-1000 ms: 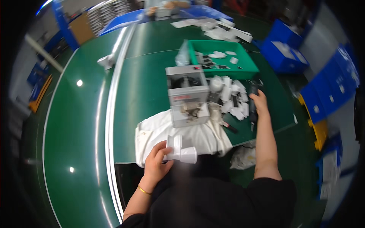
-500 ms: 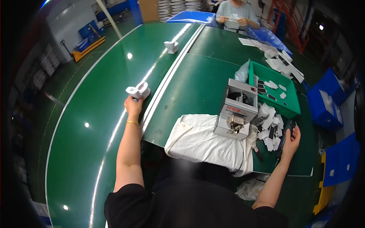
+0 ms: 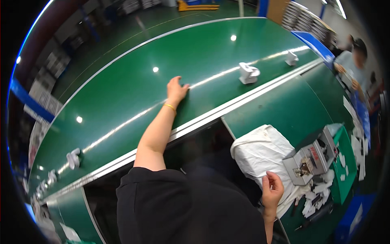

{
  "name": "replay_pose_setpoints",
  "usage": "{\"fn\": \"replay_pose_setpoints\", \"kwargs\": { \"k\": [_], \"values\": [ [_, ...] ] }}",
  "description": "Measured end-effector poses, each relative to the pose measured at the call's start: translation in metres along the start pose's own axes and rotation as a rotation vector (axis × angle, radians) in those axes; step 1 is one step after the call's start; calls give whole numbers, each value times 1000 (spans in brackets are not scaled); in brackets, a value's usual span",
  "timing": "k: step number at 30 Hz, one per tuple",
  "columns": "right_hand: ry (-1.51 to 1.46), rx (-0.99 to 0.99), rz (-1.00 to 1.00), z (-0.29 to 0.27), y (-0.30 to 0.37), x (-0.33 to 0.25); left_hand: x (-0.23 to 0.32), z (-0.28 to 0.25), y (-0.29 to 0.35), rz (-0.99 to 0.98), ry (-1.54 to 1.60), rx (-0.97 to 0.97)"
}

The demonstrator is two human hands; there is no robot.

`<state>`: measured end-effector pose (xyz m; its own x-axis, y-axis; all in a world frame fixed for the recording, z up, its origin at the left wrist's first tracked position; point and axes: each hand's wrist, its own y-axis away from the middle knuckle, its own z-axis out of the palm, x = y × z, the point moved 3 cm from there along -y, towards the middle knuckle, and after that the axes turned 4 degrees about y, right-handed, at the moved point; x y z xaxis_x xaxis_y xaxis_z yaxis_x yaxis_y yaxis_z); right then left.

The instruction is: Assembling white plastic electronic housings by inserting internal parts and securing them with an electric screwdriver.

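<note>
My left hand (image 3: 177, 90) reaches out over the green conveyor belt (image 3: 134, 97), fingers spread and nothing in them. To its right on the belt stands a white plastic piece (image 3: 248, 73) with a rounded cup shape and an upright block, apart from the hand. My right hand (image 3: 272, 190) hovers by the white cloth (image 3: 264, 148), thumb and loosely bent fingers apart, with nothing visible in it. Beyond the cloth is a grey tabletop machine (image 3: 309, 160) with a metal mechanism. A dark electric screwdriver (image 3: 317, 214) lies to the right of my right hand.
More white pieces stand on the belt, one (image 3: 291, 58) farther right and one (image 3: 73, 158) at the left. A green bin (image 3: 345, 179) and small white parts (image 3: 315, 202) lie beyond the machine. A co-worker (image 3: 352, 67) stands at the far right by a blue bin (image 3: 315, 44).
My left hand has let go of the white plastic piece, which now stands apart from it. My right hand has left the electric screwdriver and come nearer my body. The view has swung left.
</note>
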<state>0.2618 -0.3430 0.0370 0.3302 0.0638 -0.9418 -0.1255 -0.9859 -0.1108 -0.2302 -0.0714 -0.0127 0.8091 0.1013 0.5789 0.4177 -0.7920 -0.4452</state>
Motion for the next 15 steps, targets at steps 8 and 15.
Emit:
{"fn": "replay_pose_setpoints", "kwargs": {
  "k": [8,15],
  "values": [
    [-150,-266,10,51,-18,-11,-142,-259,79,-470,-424,296],
    [-24,-369,-134,78,-31,-4,-256,-435,213,-948,-840,606]
  ]
}}
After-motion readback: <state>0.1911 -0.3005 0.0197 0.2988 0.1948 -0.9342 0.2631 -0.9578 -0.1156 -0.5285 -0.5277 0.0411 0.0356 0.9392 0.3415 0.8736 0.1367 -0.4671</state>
